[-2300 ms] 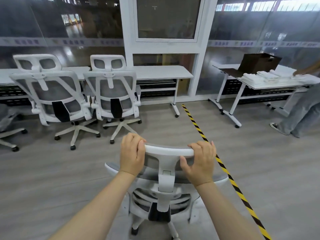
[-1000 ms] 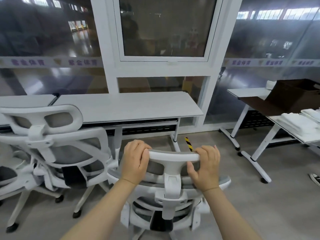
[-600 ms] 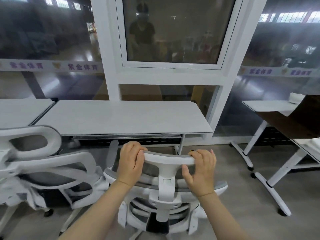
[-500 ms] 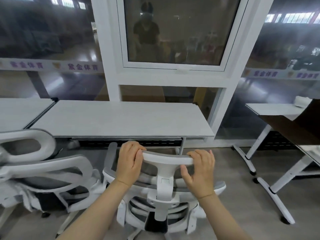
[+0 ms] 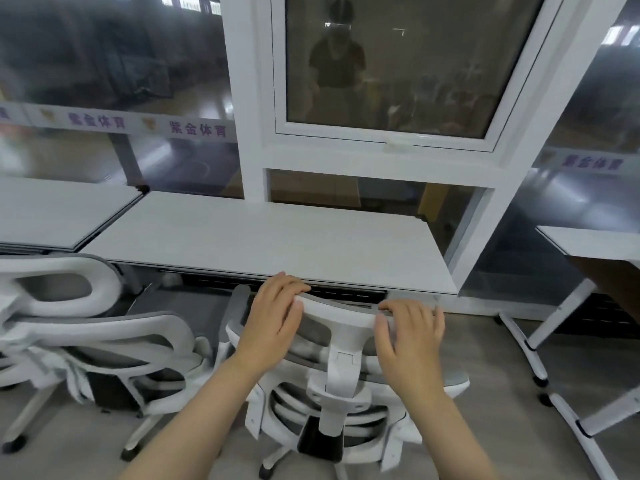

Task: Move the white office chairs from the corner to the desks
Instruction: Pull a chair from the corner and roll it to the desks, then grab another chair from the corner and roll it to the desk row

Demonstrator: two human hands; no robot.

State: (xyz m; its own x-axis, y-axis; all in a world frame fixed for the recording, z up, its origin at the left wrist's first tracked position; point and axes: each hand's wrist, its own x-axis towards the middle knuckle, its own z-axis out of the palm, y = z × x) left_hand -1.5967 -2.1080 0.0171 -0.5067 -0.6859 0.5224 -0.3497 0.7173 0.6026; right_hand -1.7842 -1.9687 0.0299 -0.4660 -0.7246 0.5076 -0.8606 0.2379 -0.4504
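Chair (image 5: 332, 375) before desk (image 5: 270, 240), seemingly tucked close.

A white moulded-plastic office chair (image 5: 337, 368) with a smooth, faintly glossy frame carries grey mesh cloth across its headrest and back. Its neighbour, a second white plastic chair with grey mesh panels (image 5: 93, 327), shows the same finish. The long white desk top (image 5: 263, 244) looks matt, with a faint fine grain. The pale grey floor (image 5: 485, 341) has a wood-plank pattern and low sheen. Behind, the dark glass wall panels (image 5: 114, 64) are glossy and reflective, set in smooth white painted frames (image 5: 249, 133).
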